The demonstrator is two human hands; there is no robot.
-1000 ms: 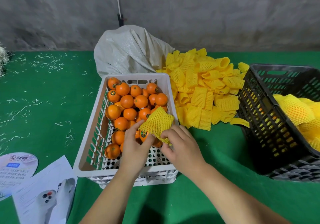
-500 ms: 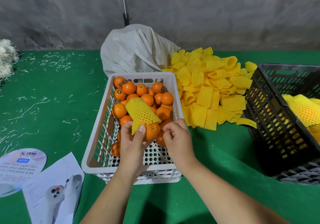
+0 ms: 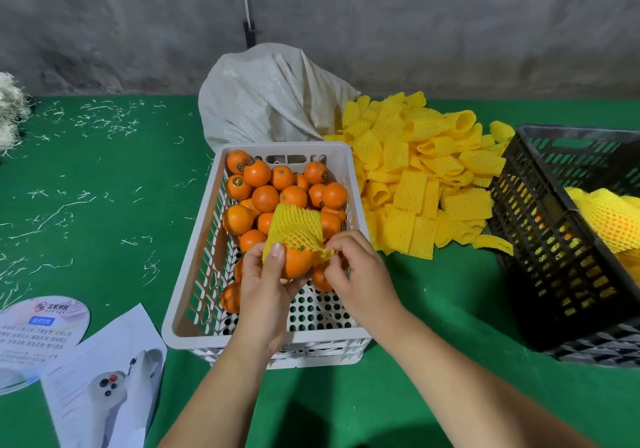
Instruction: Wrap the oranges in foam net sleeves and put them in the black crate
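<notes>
I see a round orange fruit (image 3: 296,262) held above the near half of the white perforated plastic crate (image 3: 187,323), with a yellow foam net sleeve (image 3: 294,228) draped over its top. My left hand (image 3: 266,292) cups the fruit from below, fingers curled round it, thumb pressing the sleeve's edge. My right hand (image 3: 356,274) pinches the sleeve's right rim between thumb and fingertips. Both forearms reach in from the bottom. Loose yellow foam sleeves (image 3: 415,177) lie piled on the green cloth between this crate and the black slatted crate (image 3: 554,267)
</notes>
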